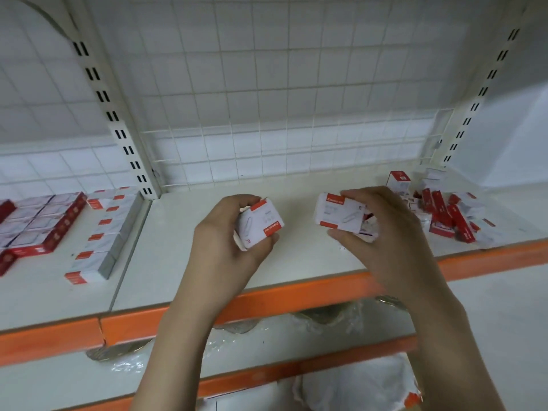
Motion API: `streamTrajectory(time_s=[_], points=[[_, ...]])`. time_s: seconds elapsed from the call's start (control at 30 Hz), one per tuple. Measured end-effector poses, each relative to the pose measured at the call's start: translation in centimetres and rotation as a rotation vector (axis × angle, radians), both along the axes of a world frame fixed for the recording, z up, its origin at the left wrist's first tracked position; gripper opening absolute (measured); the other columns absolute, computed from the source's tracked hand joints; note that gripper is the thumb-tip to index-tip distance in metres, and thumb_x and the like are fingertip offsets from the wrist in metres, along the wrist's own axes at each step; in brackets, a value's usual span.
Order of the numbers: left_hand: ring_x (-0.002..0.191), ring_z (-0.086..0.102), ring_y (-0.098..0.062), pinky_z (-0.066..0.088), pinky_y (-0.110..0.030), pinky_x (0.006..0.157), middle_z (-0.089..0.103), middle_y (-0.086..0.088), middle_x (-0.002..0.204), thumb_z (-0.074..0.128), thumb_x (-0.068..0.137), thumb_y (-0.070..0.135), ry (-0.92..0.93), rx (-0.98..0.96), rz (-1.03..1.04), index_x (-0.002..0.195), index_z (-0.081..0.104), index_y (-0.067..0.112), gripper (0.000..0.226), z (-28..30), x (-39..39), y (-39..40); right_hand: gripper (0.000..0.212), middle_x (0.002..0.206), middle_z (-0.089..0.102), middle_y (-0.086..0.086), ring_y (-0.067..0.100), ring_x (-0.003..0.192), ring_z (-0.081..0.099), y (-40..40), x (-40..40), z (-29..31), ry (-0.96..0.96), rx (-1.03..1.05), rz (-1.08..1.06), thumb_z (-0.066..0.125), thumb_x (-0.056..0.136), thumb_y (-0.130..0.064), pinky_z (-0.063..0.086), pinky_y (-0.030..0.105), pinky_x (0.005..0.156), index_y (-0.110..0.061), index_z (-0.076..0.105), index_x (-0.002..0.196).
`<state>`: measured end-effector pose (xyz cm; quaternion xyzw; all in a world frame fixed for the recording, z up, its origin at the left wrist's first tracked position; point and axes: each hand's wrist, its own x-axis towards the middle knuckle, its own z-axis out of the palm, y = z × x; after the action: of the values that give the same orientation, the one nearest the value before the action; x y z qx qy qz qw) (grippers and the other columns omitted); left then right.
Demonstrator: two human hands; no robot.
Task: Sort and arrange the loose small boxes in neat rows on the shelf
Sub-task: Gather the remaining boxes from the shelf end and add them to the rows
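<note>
Boxes, small, white with red ends; stock spread over one shelf (184, 271), listed left to right.

Sorted rows (44, 229), at about 9 o'clock from the hands: red-and-white boxes laid flat in a tidy block on the neighbouring shelf panel. Just to their right, a straight column of white boxes (103, 232) runs front to back beside the shelf upright (127, 149). This portion looks done.

Left hand (225, 241), at 6 o'clock in the bay, above the bare shelf: fingers and thumb curled round a small clutch of boxes (261, 225), topmost one face up; how many lie under it cannot be told.

Right hand (382, 229), just beside the left at 3 o'clock from it: thumb below and fingers above, clamped on a second box (339, 213), with more boxes partly hidden behind the palm. The two hands are near but not touching.

Loose heap (450, 212), at 2 o'clock from the right hand, in the back right corner: boxes tumbled at all angles, some on edge, one standing upright at the rear.

Progress, by judgement: roughly half sorted. Remaining: place the held boxes, then clear the heap into rows.

Lower shelves: plastic-wrapped goods (355, 384), not part of this lot.
</note>
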<state>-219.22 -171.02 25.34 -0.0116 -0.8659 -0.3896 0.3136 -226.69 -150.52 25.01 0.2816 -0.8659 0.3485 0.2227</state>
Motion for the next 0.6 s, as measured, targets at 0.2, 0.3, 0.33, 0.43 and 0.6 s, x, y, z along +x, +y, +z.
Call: streamTrajectory(time_s=[0.2, 0.3, 0.33, 0.43, 0.6], points=[[0.089, 0.053, 0.009, 0.038, -0.002, 0.070, 0.058, 0.019, 0.097, 0.077, 0.073, 0.015, 0.029, 0.024, 0.021, 0.107, 0.056, 0.024, 0.041, 0.3, 2.5, -3.7, 0.048, 0.106, 0.051, -0.010, 0.004, 0.100, 0.044, -4.3, 1.8, 0.0, 0.001, 0.001, 0.050, 0.078, 0.072, -0.021, 0.038, 0.004, 0.074, -0.016, 0.057, 0.115], [0.084, 0.057, 0.006, 0.043, -0.005, 0.065, 0.060, 0.020, 0.090, 0.075, 0.074, 0.012, 0.022, 0.074, 0.013, 0.105, 0.052, 0.029, 0.042, 0.0, 3.8, -6.6, 0.049, 0.104, 0.047, -0.016, -0.003, 0.098, 0.038, -7.3, 2.7, -0.3, 0.019, 0.024, 0.031, 0.079, 0.072, -0.024, 0.034, 0.004, 0.071, -0.019, 0.056, 0.115], [0.085, 0.057, 0.004, 0.044, -0.006, 0.066, 0.061, 0.019, 0.094, 0.073, 0.075, 0.013, 0.027, 0.072, -0.005, 0.107, 0.051, 0.030, 0.042, -0.1, 4.3, -7.8, 0.049, 0.103, 0.046, -0.017, -0.005, 0.097, 0.037, -8.6, 3.0, -0.4, 0.016, 0.024, 0.023, 0.079, 0.072, -0.025, 0.033, 0.003, 0.072, -0.020, 0.056, 0.115], [0.099, 0.052, 0.011, 0.037, -0.002, 0.080, 0.059, 0.018, 0.108, 0.069, 0.077, 0.017, 0.040, -0.018, -0.031, 0.120, 0.056, 0.026, 0.045, -0.5, 5.6, -12.5, 0.047, 0.102, 0.045, -0.021, -0.004, 0.096, 0.038, -12.8, 4.4, -0.9, -0.013, 0.009, 0.021, 0.078, 0.073, -0.025, 0.030, -0.002, 0.074, -0.023, 0.056, 0.114], [0.108, 0.044, 0.005, 0.038, -0.003, 0.079, 0.044, 0.003, 0.122, 0.071, 0.072, 0.023, -0.046, 0.006, -0.024, 0.128, 0.051, 0.021, 0.059, -1.2, 8.6, -21.2, 0.045, 0.102, 0.048, -0.019, -0.002, 0.096, 0.041, -21.2, 7.6, -1.2, -0.061, -0.028, 0.069, 0.077, 0.074, -0.025, 0.029, -0.002, 0.074, -0.023, 0.057, 0.114]])
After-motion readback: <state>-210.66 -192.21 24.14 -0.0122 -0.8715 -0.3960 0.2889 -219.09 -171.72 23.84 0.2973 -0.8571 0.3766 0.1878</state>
